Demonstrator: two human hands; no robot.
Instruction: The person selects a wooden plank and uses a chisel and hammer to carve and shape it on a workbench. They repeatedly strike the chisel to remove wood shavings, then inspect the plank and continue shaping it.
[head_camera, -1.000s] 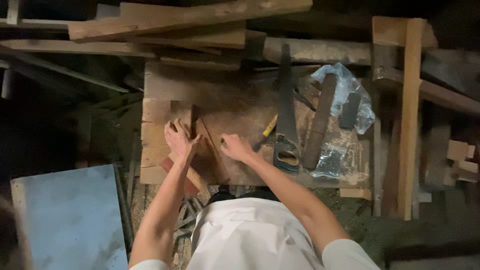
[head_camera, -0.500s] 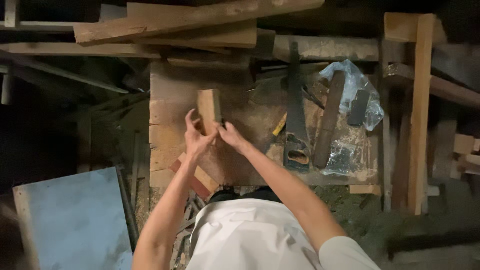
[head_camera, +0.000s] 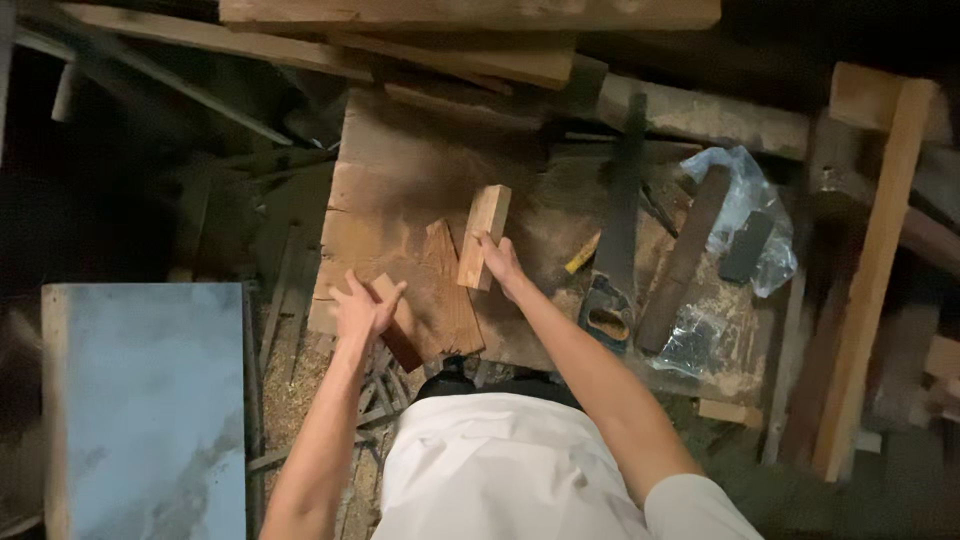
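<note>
My right hand (head_camera: 502, 262) grips a small pale wooden block (head_camera: 484, 236) by its near end, holding it up over a worn wooden work board (head_camera: 400, 170). My left hand (head_camera: 362, 308) rests on a reddish-brown wood piece (head_camera: 398, 322) at the board's near left edge, fingers curled over it. A flat thin plank (head_camera: 448, 290) lies between the two hands.
A hand saw (head_camera: 612, 250) lies right of the block, with a yellow-handled tool (head_camera: 582, 254) beside it, a dark wooden strip (head_camera: 684, 258) and crumpled clear plastic (head_camera: 742, 210). Long timbers (head_camera: 870, 270) stand at the right and back. A blue-grey panel (head_camera: 150, 400) lies at the lower left.
My left hand let go of the block and dropped to the reddish piece at the board's edge. My right hand alone now holds the block, shifted slightly right.
</note>
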